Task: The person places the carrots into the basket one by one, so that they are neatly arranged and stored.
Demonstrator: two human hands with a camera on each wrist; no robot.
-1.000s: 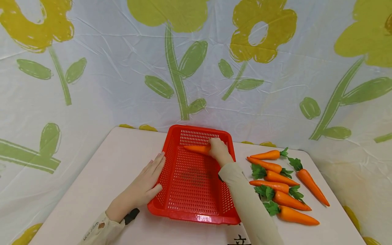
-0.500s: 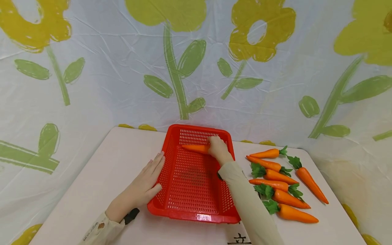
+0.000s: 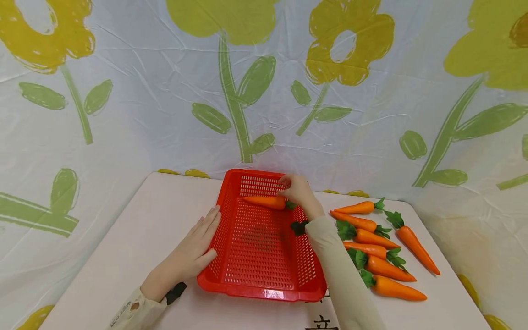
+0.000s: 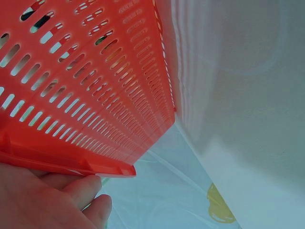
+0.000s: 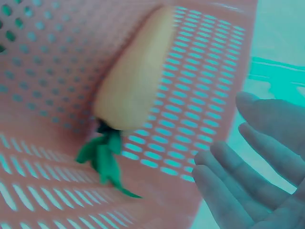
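A red plastic basket [image 3: 264,293] with slotted walls stands on the table. One carrot [image 3: 266,202] with green leaves lies inside it, along the far end; the right wrist view shows the same carrot [image 5: 138,71] at close range. My right hand [image 3: 300,192] hovers over the basket's far right corner, apart from the carrot, and in the right wrist view its fingers [image 5: 233,179] are spread with nothing between them. My left hand [image 3: 191,250] rests its extended fingers against the basket's left rim, as the left wrist view also shows at the rim [image 4: 71,169].
Several carrots [image 3: 393,265] lie in a column on the table right of the basket, with another carrot [image 3: 417,250] farther right. A flowered cloth [image 3: 165,91] hangs behind the table [image 3: 136,238]. A paper with black characters [image 3: 321,321] lies at the front.
My right hand has let go of the carrot and moved up and slightly right. The carrot stays in the basket, its leaves now showing. The left hand has kept its place.
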